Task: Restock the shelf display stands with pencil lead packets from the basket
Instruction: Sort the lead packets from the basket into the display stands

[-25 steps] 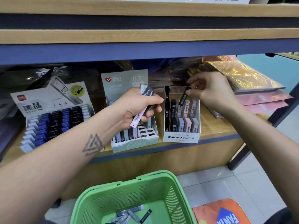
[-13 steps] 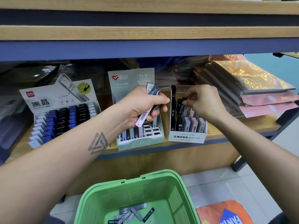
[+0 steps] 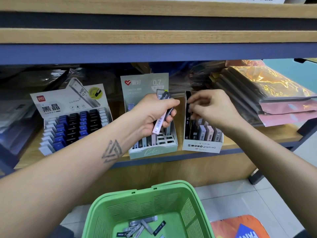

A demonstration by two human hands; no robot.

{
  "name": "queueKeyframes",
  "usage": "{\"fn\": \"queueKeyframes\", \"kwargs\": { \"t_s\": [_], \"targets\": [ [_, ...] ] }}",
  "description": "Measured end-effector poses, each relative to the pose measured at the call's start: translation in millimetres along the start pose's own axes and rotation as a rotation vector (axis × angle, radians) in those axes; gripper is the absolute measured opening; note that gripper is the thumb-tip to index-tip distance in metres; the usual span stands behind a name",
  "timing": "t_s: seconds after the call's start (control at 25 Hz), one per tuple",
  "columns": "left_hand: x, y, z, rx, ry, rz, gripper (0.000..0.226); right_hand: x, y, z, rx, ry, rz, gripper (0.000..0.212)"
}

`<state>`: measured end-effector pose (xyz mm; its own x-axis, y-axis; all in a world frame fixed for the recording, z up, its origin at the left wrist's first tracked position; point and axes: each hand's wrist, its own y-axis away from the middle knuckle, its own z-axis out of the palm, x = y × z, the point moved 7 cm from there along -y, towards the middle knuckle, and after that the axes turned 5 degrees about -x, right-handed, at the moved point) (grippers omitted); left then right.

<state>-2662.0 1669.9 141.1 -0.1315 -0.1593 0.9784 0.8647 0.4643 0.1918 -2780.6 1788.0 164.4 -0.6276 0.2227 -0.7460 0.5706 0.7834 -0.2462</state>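
The left hand (image 3: 152, 115) is closed around a small bundle of pencil lead packets (image 3: 162, 115), slim flat cases held upright and slightly tilted: the front one is pale pink with a barcode on its side, and behind it sit a dark one and a clear one whose tops stick out above the knuckles. This bundle hangs just in front of the middle display stand (image 3: 152, 148), a pale green box with a "0.7" header card, whose near rows hold a few upright packets beside open slots. The right hand (image 3: 212, 110) reaches over the white MONO display stand (image 3: 202, 146) just to the right, its fingers (image 3: 193, 102) pinched together at the stand's far left corner; motion blur hides whether they grip anything. In that stand, black, grey and pink packets stand upright in rows. At the left of the shelf (image 3: 257, 140), a third display stand (image 3: 72, 122) carries stepped rows of white, blue and black packets. Below and nearer, the green basket (image 3: 187, 212) holds a loose scatter of grey and black packets (image 3: 142, 227) lying flat on its floor.
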Motion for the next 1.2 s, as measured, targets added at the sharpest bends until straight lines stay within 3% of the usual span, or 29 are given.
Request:
{"fn": "queueKeyframes", "kwargs": {
  "t_s": [0.08, 0.16, 0.28, 0.52, 0.64, 0.84, 0.96, 1.08, 1.2],
  "targets": [
    [2, -1, -9, 0.131, 0.112, 0.041, 0.008, -19, 12, 25, -0.238, -0.402, 0.093, 0.015],
    [4, -1, -19, 0.261, 0.179, 0.089, 0.012, -35, 22, 44, -0.38, -0.476, 0.105, 0.028],
    [6, 1, -28, 0.381, 0.196, 0.147, 0.011, -46, 28, 62, -0.42, -0.495, 0.1, 0.032],
    [13, 6, -40, 0.492, 0.0, 0.2, 0.011, -33, 17, 48, -0.298, -0.535, 0.142, 0.014],
    [13, 10, -24, 0.368, -0.066, 0.167, 0.015, -14, 8, 15, -0.138, -0.607, 0.165, 0.013],
    [-8, 6, 29, 0.152, 0.05, 0.075, 0.022, 6, 7, -24, -0.117, -0.764, 0.162, 0.015],
    [-13, 2, 47, 0.177, 0.111, 0.078, 0.019, 12, 10, -36, -0.101, -0.738, 0.152, 0.012],
    [-5, -4, 53, 0.244, -0.049, 0.193, 0.014, 19, 10, -38, -0.05, -0.695, 0.187, 0.021],
    [-1, -5, 57, 0.263, -0.141, 0.275, 0.01, 30, 9, -36, -0.038, -0.673, 0.28, 0.011]
  ]
}}
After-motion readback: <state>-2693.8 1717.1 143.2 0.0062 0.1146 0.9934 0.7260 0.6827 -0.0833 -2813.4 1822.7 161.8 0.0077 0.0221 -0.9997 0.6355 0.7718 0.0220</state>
